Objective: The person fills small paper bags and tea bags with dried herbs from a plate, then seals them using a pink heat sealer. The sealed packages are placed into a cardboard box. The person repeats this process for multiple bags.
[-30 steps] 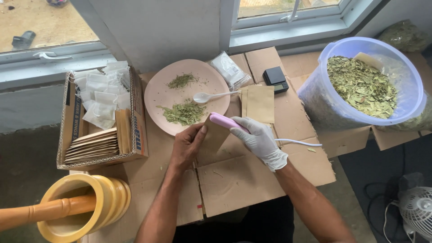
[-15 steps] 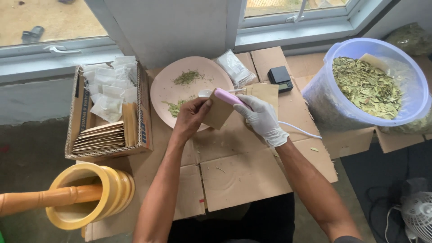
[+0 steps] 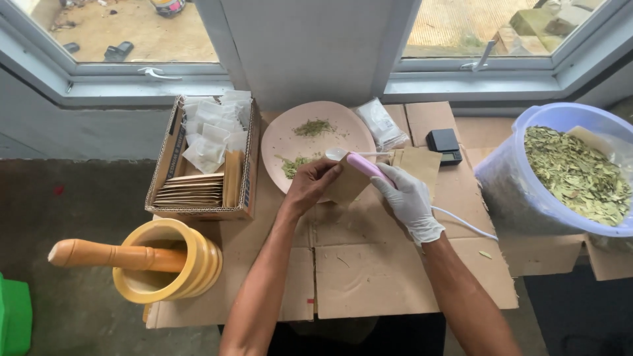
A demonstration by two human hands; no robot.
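Observation:
My left hand [image 3: 310,184], bare, pinches a small brown paper pouch [image 3: 348,187] over the near edge of a pink plate [image 3: 283,138]. My right hand [image 3: 407,198], in a white glove, grips a pink handheld tool [image 3: 366,167] with a white cord [image 3: 468,225], pressing it against the pouch's upper edge. The plate holds two small heaps of crushed green leaves [image 3: 312,126] and a white spoon [image 3: 337,154]. Both hands touch the pouch.
A cardboard box [image 3: 245,173] of white sachets and brown pouches sits left. A yellow mortar with wooden pestle [image 3: 158,262] stands near left. A blue tub of dried leaves [image 3: 573,173] is right. A black scale [image 3: 443,144] and flattened cardboard [image 3: 369,270] lie under everything.
The view has shifted. Both hands and the pouch have moved up onto the plate's near edge, covering part of the larger leaf heap. The grip on pouch and tool is unchanged.

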